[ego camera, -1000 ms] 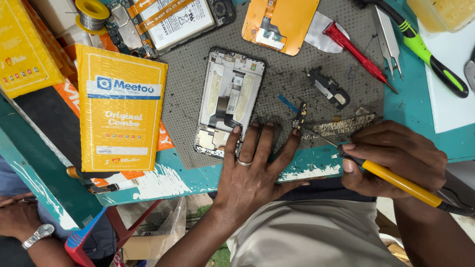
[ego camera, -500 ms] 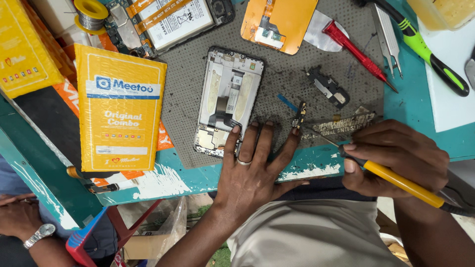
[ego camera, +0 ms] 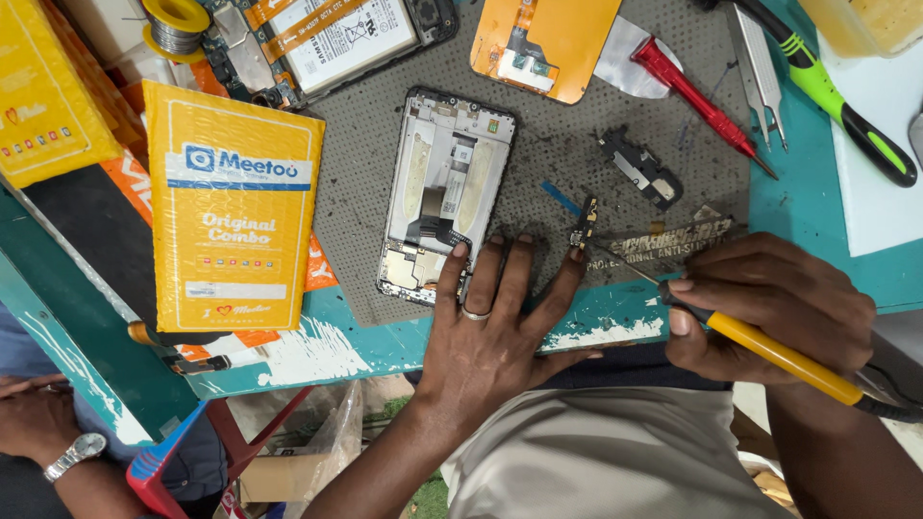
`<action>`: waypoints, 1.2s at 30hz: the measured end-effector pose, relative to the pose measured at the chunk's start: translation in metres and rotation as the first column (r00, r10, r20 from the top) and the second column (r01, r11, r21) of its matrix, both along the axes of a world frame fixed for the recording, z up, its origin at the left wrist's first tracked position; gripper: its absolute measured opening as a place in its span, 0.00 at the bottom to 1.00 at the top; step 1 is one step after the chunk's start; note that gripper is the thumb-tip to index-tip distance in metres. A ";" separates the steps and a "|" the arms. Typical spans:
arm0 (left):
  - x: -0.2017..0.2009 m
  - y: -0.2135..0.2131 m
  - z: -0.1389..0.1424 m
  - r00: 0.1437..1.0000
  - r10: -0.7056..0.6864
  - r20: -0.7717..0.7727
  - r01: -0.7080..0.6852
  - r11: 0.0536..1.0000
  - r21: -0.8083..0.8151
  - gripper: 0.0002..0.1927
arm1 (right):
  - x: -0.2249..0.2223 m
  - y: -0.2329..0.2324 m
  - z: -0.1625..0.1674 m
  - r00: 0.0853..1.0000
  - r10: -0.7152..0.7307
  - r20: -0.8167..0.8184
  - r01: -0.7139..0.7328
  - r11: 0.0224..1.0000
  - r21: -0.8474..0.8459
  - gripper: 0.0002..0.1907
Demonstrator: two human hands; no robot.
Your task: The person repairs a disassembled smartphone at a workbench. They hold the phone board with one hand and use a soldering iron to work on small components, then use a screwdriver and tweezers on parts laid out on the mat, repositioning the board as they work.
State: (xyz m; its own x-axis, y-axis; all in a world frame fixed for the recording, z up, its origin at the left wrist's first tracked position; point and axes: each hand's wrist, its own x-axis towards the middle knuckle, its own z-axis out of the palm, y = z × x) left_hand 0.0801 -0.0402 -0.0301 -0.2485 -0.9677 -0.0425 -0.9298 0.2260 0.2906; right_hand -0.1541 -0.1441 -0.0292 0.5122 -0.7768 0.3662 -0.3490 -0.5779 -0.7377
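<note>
Now your left hand point(ego camera: 490, 332) is lying open, fingertips pinning a small dark circuit strip point(ego camera: 580, 227), while your right hand point(ego camera: 769, 308), at three o'clock, is gripping a yellow-handled soldering iron point(ego camera: 769, 348).

**Clutter around the repair mat**

A yellow padded envelope point(ego camera: 231, 207) lies on the teal counter point(ego camera: 798, 207), left of the grey mat point(ego camera: 567, 144). A solder spool point(ego camera: 176, 24) sits at the top left, beside a phone battery point(ego camera: 336, 38). An orange phone cover point(ego camera: 548, 43), a red screwdriver point(ego camera: 697, 91), tweezers point(ego camera: 760, 67) and a green-handled tool point(ego camera: 846, 115) lie further right.
</note>
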 end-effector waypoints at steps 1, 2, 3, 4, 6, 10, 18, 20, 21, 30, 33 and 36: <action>0.000 0.000 0.000 1.000 -0.002 0.004 0.002 1.000 0.000 0.45 | 0.000 0.000 0.000 1.000 -0.001 0.005 0.001 1.000 0.004 0.03; 0.000 0.000 0.000 1.000 -0.002 0.004 0.002 1.000 0.000 0.45 | 0.000 0.001 0.000 1.000 -0.003 0.010 0.003 1.000 0.006 0.03; 0.000 0.000 0.000 1.000 -0.001 0.005 0.001 1.000 -0.001 0.44 | 0.000 0.001 -0.001 1.000 -0.002 0.003 0.002 1.000 0.001 0.03; 0.000 0.000 0.000 1.000 -0.001 0.005 0.001 1.000 -0.002 0.44 | 0.000 0.000 0.000 1.000 -0.001 -0.003 0.001 1.000 -0.004 0.03; 0.000 0.001 0.000 1.000 -0.003 0.007 0.003 1.000 0.006 0.45 | 0.000 0.001 0.000 1.000 0.004 -0.015 -0.004 1.000 -0.005 0.03; 0.000 0.000 -0.001 1.000 -0.004 0.005 0.004 1.000 0.010 0.46 | 0.000 0.001 0.000 1.000 0.003 -0.020 -0.003 1.000 0.011 0.03; 0.000 0.001 0.000 1.000 -0.001 0.005 0.001 1.000 0.007 0.46 | 0.002 0.001 0.001 1.000 0.015 0.006 -0.015 1.000 0.004 0.03; 0.000 0.001 0.000 1.000 0.001 0.002 -0.001 1.000 0.004 0.46 | 0.002 0.000 0.001 1.000 0.016 0.009 -0.016 1.000 0.011 0.03; 0.000 0.001 0.000 1.000 0.001 0.000 -0.001 1.000 0.004 0.46 | 0.002 0.000 0.001 1.000 0.019 0.012 -0.019 1.000 0.008 0.03; 0.000 0.001 0.000 1.000 0.006 -0.008 -0.006 1.000 0.008 0.46 | 0.003 -0.002 0.004 1.000 0.030 -0.006 -0.030 0.999 0.023 0.04; 0.000 0.001 0.000 1.000 0.005 -0.009 -0.005 1.000 0.008 0.46 | 0.004 -0.003 0.004 0.999 0.032 0.001 -0.032 0.999 0.022 0.04; -0.001 0.001 0.001 1.000 0.004 -0.002 -0.004 1.000 0.010 0.46 | 0.004 -0.001 0.005 1.000 0.015 0.013 -0.015 1.000 0.025 0.04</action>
State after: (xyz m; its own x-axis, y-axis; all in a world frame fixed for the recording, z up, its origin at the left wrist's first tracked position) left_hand 0.0790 -0.0390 -0.0292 -0.2445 -0.9683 -0.0511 -0.9300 0.2193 0.2949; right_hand -0.1500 -0.1454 -0.0238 0.5193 -0.7783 0.3528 -0.3311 -0.5638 -0.7566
